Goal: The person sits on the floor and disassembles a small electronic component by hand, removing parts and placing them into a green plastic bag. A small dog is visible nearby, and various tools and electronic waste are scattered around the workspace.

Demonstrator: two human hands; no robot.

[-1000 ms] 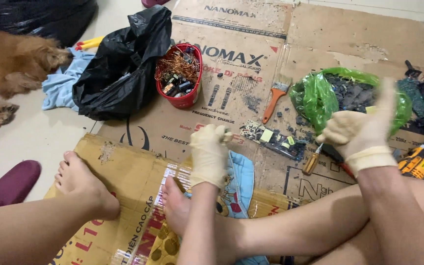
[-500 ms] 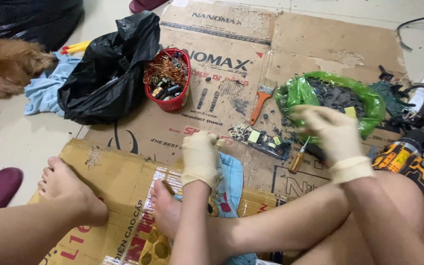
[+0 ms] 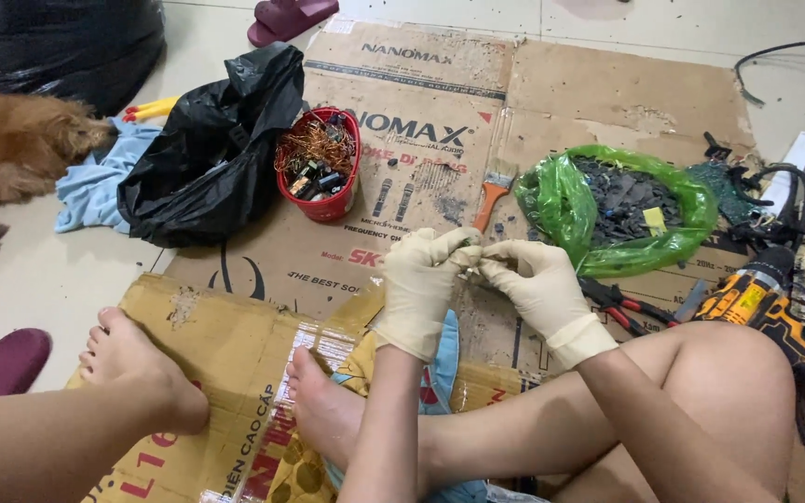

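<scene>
Seated on cardboard on the floor, gloved left hand [image 3: 418, 279] and right hand [image 3: 535, 284] pinch a small part [image 3: 470, 263] together mid-sheet. Red bucket [image 3: 320, 168] holds sorted pieces; green bag [image 3: 619, 207] remains full.

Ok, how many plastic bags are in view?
3: a green bag of dark bits right of the brush, a black bag beside the red bucket, another black bag top left, cut off.

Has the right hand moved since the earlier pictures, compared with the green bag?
Yes. The right hand has left the green bag and come toward the person's left, where it now meets the left hand over the cardboard.
</scene>
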